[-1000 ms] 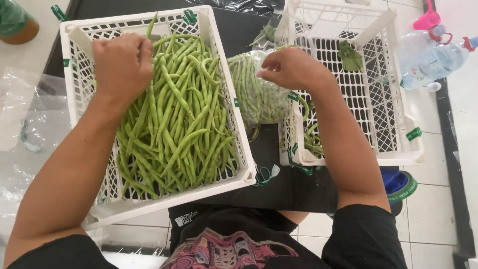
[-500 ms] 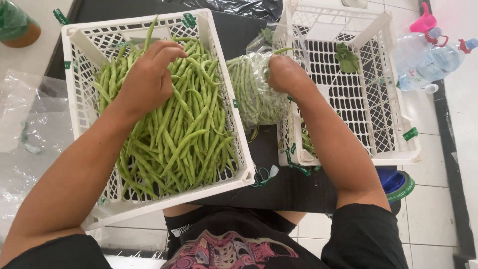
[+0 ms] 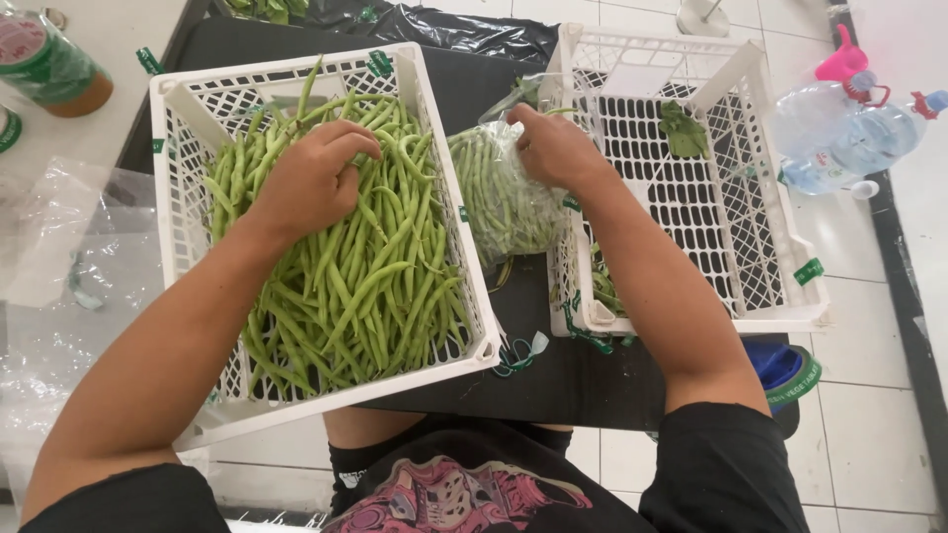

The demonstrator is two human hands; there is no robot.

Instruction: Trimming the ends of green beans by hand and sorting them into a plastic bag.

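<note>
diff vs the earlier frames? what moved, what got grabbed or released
The left hand slid from the crate's far left corner toward the middle of the green beans and now lies curled on them. The right hand shifted slightly left, keeping its hold on the clear bag of beans. Nothing let go. Both white crates and the bottles stayed put.

a green-labelled jar (image 3: pixel 44 64) with brownish contents sits at ten o'clock, on the pale surface. crumpled clear plastic sheeting (image 3: pixel 54 257) spreads at nine o'clock. at two o'clock lie clear plastic water bottles (image 3: pixel 839 138), with a pink object (image 3: pixel 845 61) just beside them. black plastic film (image 3: pixel 444 25) lies at twelve o'clock. a blue and green bowl-like thing (image 3: pixel 790 367) peeks out at four o'clock above the white floor tiles (image 3: pixel 869 434).
</note>
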